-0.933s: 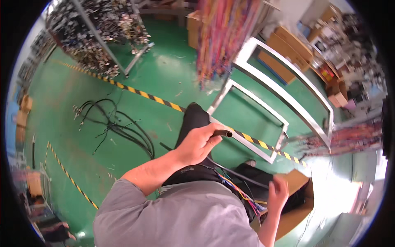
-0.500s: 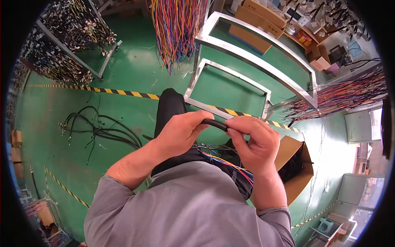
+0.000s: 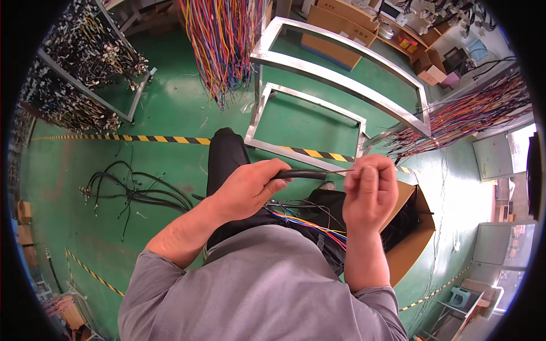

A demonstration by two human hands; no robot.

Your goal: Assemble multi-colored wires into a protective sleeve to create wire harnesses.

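My left hand (image 3: 244,188) is closed around a black cable-like tube (image 3: 307,174), held level above my lap. From the tube's right end runs a thin, brownish wire-like strand (image 3: 339,171). The fingertips of my right hand (image 3: 371,196) are pinched on the strand's far end, a short way right of the tube. Below the hands, red, blue and yellow wires (image 3: 310,222) lie across my lap, along with thinner dark cables. Whether these join the tube is hidden by my left hand.
A metal frame (image 3: 335,78) stands ahead. Bundles of coloured wires hang at its left (image 3: 219,57) and right (image 3: 472,116). An open cardboard box (image 3: 418,244) with black contents sits by my right arm. A black cable harness (image 3: 133,192) lies on the green floor at left.
My right hand has moved right, away from the tube's end, and the thin strand now shows between them. The tube, bent before, is now nearly straight.
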